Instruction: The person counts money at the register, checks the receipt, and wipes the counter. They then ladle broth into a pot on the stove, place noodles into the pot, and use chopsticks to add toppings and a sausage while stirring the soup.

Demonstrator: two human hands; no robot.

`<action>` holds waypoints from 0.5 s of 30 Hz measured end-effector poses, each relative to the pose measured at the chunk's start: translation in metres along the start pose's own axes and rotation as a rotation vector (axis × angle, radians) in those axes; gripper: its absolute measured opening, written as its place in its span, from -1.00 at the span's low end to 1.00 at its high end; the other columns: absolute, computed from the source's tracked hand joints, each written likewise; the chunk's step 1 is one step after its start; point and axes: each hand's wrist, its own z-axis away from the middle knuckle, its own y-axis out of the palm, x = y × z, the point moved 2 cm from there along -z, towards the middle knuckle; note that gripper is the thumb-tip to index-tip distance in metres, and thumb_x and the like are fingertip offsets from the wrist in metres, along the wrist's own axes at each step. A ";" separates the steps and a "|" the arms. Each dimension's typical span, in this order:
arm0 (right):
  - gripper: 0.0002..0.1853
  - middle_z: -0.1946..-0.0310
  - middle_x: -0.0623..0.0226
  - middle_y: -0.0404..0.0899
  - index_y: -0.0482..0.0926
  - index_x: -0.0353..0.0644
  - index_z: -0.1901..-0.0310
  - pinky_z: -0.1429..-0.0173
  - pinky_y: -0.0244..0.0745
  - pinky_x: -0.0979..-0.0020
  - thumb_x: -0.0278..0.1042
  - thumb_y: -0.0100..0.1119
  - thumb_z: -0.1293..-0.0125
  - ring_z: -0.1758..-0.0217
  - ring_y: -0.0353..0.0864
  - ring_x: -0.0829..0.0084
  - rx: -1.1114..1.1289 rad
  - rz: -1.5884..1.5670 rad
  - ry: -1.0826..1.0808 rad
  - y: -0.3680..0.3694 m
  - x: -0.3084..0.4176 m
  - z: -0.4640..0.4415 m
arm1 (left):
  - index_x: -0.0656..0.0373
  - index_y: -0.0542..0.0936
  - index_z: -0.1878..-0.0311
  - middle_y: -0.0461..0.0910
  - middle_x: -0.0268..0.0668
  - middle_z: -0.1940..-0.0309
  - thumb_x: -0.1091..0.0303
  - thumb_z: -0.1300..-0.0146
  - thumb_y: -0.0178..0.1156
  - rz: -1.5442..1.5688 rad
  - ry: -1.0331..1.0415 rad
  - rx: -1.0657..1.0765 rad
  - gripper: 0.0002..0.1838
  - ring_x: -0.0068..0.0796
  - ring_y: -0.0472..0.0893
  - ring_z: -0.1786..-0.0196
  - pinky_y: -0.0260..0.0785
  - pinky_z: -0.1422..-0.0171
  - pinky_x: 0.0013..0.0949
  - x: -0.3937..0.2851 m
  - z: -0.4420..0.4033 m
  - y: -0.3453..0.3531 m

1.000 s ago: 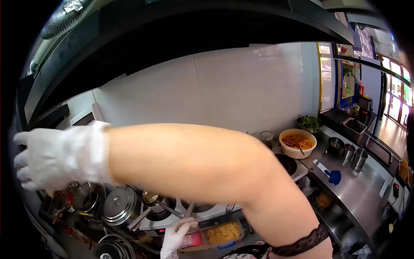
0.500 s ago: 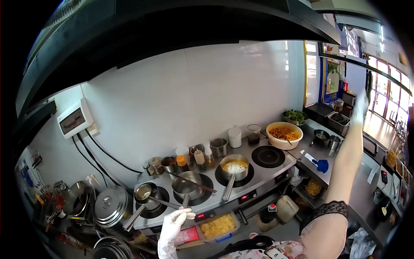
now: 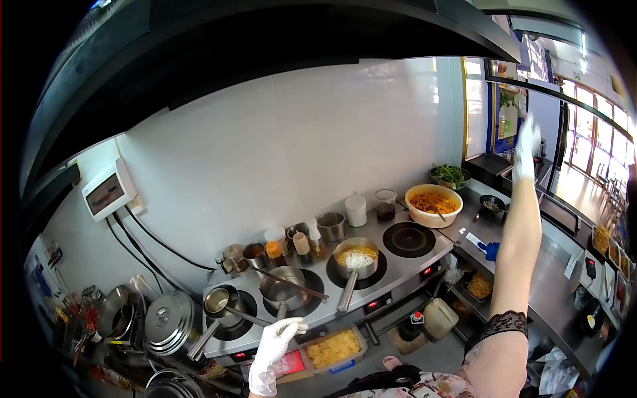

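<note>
My left hand point(image 3: 277, 339), in a white glove, is raised before the stove front with its fingers pressed together; anything pinched in them is too small to make out. Just beyond it are the handle of a ladle point(image 3: 247, 314) resting in the left saucepan point(image 3: 229, 313) and the handle of the middle saucepan point(image 3: 284, 286), which has chopsticks point(image 3: 298, 286) across it. My right hand point(image 3: 527, 147), gloved too and slightly blurred, reaches high and far right with fingers stretched out, holding nothing visible. A third saucepan point(image 3: 355, 257) contains white noodles in yellowish broth.
A bowl of reddish food point(image 3: 434, 205) and a bowl of greens point(image 3: 451, 176) stand at the back right. Bottles and jars point(image 3: 302, 244) line the wall. A blue cloth point(image 3: 490, 250) lies on the right counter. A tub of yellow pieces point(image 3: 335, 348) sits below; the dark hood point(image 3: 265, 40) hangs overhead.
My right hand has swung left and upward in view, with its arm. My left hand has shifted slightly, fingers still together. The whole view has turned a little.
</note>
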 end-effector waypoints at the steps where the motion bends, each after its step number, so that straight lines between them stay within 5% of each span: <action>1: -0.46 0.16 0.11 0.66 0.60 -0.29 0.03 -0.06 0.43 0.29 0.12 0.11 -0.31 0.10 0.61 0.28 -0.026 -0.218 -0.024 0.013 0.095 0.015 | 0.38 0.57 -0.06 0.69 -0.13 0.19 0.35 -0.42 0.09 -0.039 -0.013 -0.007 -0.70 -0.44 0.65 0.12 0.43 -0.12 -0.40 0.001 0.006 -0.001; 2: -0.48 0.23 0.15 0.67 0.66 -0.24 0.23 0.11 0.49 0.34 0.17 0.09 -0.32 0.14 0.61 0.30 0.074 -0.328 -0.037 0.060 0.125 -0.023 | 0.38 0.58 -0.04 0.69 -0.12 0.21 0.36 -0.41 0.08 -0.058 -0.004 -0.026 -0.71 -0.43 0.66 0.13 0.42 -0.14 -0.40 0.003 0.011 -0.003; 4: -0.58 0.37 0.32 0.60 0.65 -0.19 0.28 0.26 0.47 0.40 0.08 0.15 -0.32 0.24 0.55 0.36 0.163 -0.434 -0.411 0.081 0.289 0.031 | 0.39 0.58 -0.03 0.69 -0.12 0.21 0.37 -0.41 0.08 -0.041 -0.012 -0.061 -0.72 -0.43 0.66 0.13 0.42 -0.14 -0.40 -0.001 0.025 -0.003; 9: -0.60 0.34 0.28 0.60 0.65 -0.17 0.18 0.24 0.50 0.30 0.05 0.22 -0.24 0.19 0.56 0.29 0.572 -0.985 -1.119 -0.055 0.548 0.316 | 0.40 0.58 -0.02 0.69 -0.13 0.21 0.39 -0.41 0.08 0.020 0.024 -0.110 -0.72 -0.40 0.66 0.10 0.43 -0.15 -0.36 -0.010 0.042 0.009; 11: -0.59 0.32 0.26 0.60 0.65 -0.16 0.13 0.23 0.51 0.26 0.03 0.25 -0.21 0.17 0.56 0.26 0.875 -1.220 -1.329 -0.122 0.573 0.393 | 0.33 0.64 0.09 0.70 -0.22 0.30 0.31 -0.39 0.11 -0.042 0.063 -0.163 -0.74 -0.48 0.66 0.17 0.35 0.14 -0.51 -0.011 0.048 0.016; 13: -0.58 0.31 0.24 0.60 0.65 -0.16 0.09 0.22 0.53 0.22 0.02 0.28 -0.18 0.15 0.57 0.23 1.482 -1.394 -1.462 -0.178 0.560 0.465 | 0.36 0.63 0.13 0.69 -0.21 0.32 0.35 -0.41 0.08 -0.051 0.024 -0.224 -0.75 -0.42 0.66 0.17 0.46 0.00 -0.39 0.035 0.042 -0.004; 14: -0.52 0.13 0.18 0.59 0.65 -0.05 0.03 0.11 0.55 0.02 0.10 0.31 -0.13 0.02 0.54 0.12 1.158 -1.629 -1.725 -0.202 0.541 0.537 | 0.36 0.62 0.10 0.69 -0.18 0.30 0.36 -0.41 0.07 -0.151 0.139 -0.263 -0.75 -0.40 0.66 0.16 0.47 -0.04 -0.36 0.060 0.038 -0.012; 15: -0.52 0.13 0.18 0.59 0.65 -0.05 0.03 0.11 0.55 0.02 0.10 0.31 -0.13 0.02 0.54 0.12 1.159 -1.630 -1.721 -0.198 0.520 0.533 | 0.37 0.61 0.07 0.69 -0.15 0.29 0.37 -0.42 0.05 -0.254 0.248 -0.298 -0.75 -0.39 0.67 0.16 0.47 -0.07 -0.33 0.071 0.038 -0.017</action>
